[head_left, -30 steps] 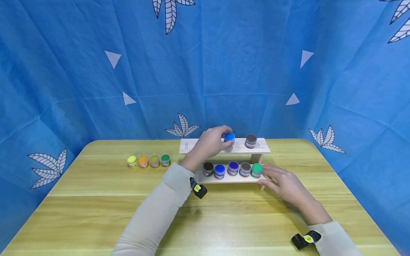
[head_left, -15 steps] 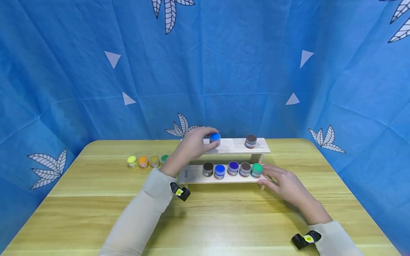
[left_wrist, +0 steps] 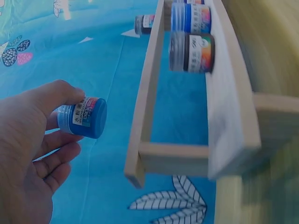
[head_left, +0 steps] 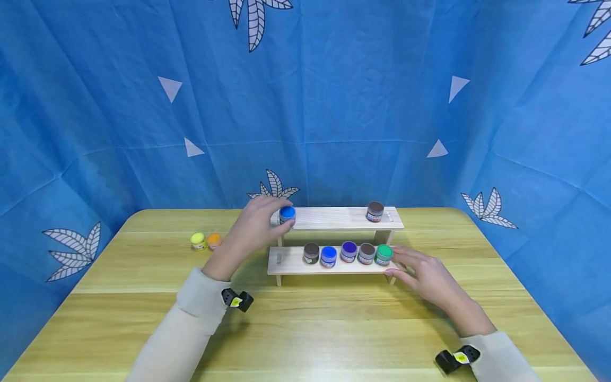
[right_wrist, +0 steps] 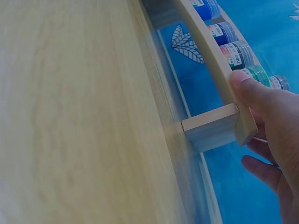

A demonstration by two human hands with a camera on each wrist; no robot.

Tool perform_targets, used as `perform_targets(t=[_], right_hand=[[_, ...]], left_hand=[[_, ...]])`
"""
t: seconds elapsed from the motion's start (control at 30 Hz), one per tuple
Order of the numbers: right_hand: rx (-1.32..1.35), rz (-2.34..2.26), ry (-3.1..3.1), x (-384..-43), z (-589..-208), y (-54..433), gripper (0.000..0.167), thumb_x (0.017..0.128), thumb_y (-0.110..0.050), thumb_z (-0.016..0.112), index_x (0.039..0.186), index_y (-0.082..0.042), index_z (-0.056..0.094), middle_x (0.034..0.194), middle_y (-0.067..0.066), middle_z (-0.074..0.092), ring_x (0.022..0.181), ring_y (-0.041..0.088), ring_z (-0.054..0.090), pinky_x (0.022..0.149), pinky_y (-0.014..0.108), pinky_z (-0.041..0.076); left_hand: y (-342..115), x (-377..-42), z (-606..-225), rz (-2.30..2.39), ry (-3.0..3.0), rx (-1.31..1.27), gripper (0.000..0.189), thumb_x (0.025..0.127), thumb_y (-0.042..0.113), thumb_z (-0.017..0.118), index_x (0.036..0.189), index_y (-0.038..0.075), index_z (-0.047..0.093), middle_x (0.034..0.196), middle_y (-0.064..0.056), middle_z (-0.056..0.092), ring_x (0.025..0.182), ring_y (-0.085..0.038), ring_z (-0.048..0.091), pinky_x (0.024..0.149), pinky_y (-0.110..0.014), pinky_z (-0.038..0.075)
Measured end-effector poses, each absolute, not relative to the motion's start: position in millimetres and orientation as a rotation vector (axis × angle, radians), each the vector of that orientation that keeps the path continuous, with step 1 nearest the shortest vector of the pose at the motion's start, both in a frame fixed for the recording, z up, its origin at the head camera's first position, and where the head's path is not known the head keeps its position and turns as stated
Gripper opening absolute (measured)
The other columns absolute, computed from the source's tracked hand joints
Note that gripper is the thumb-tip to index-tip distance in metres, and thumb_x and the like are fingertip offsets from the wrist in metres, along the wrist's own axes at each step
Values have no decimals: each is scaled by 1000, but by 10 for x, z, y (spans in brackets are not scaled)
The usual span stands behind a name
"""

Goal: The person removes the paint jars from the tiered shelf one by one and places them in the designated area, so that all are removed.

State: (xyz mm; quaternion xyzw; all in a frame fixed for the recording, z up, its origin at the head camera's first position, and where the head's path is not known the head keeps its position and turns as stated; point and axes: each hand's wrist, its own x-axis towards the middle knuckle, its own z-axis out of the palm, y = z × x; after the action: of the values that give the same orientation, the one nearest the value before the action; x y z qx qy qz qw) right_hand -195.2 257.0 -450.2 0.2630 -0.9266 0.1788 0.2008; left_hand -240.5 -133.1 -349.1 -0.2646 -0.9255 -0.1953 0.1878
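My left hand (head_left: 256, 225) pinches a blue paint jar (head_left: 287, 214) between thumb and fingers, at the left end of the upper board of a wooden two-tier rack (head_left: 329, 218). In the left wrist view the jar (left_wrist: 83, 116) is apart from the rack (left_wrist: 148, 93). My right hand (head_left: 420, 270) holds the right end of the lower board (head_left: 353, 269), thumb on its front edge, fingers partly hidden behind. Beside it stands a green jar (head_left: 384, 254). Brown (head_left: 366, 253), purple (head_left: 349, 251), blue (head_left: 328, 256) and black (head_left: 311, 253) jars share that board.
A dark brown jar (head_left: 375, 211) stands at the upper board's right end. Yellow (head_left: 198, 241) and orange (head_left: 214, 241) jars stand on the wooden table (head_left: 334, 329) to the left; my left hand covers the spot beside them. A blue curtain (head_left: 305, 106) hangs behind.
My left hand has moved left along the upper board with the blue paint jar, from near its middle to its left end. My right hand has stayed on the rack.
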Motion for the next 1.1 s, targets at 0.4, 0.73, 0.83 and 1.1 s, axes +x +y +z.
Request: perform_targets(t=[0.4, 0.73, 0.83, 1.1], right_hand=[[748, 505, -2565, -1953, -4498, 2572, 43, 83, -34, 78, 115, -6, 72, 122, 16, 66, 107, 38, 64, 86, 54, 52], [739, 500, -2563, -1955, -4491, 2582, 44, 82, -34, 79, 114, -5, 72, 121, 15, 66, 107, 37, 64, 87, 54, 52], [729, 500, -2581, -1952, -4488, 2575, 44, 83, -35, 78, 115, -5, 72, 122, 15, 66, 108, 37, 64, 87, 54, 52], [712, 500, -2618, -1932, -4469, 2557, 45, 84, -36, 77, 116, -4, 71, 124, 15, 65, 110, 38, 63, 89, 54, 51]], left_hand=[[-1812, -2258, -3581, -558, -2560, -627, 41, 87, 32, 75, 119, 7, 69, 114, -11, 68, 106, -31, 55, 90, -49, 45], [-2246, -2238, -3672, -644, -2640, -471, 45, 90, 33, 72, 124, 5, 65, 123, -18, 64, 112, -38, 54, 94, -57, 41], [-2382, -2229, -3706, -678, -2664, -433, 44, 92, 31, 70, 126, 4, 64, 125, -20, 62, 117, -41, 52, 97, -60, 39], [-2699, -2208, -3782, -712, -2700, -347, 44, 94, 29, 68, 129, 3, 61, 125, -21, 61, 106, -39, 56, 81, -54, 48]])
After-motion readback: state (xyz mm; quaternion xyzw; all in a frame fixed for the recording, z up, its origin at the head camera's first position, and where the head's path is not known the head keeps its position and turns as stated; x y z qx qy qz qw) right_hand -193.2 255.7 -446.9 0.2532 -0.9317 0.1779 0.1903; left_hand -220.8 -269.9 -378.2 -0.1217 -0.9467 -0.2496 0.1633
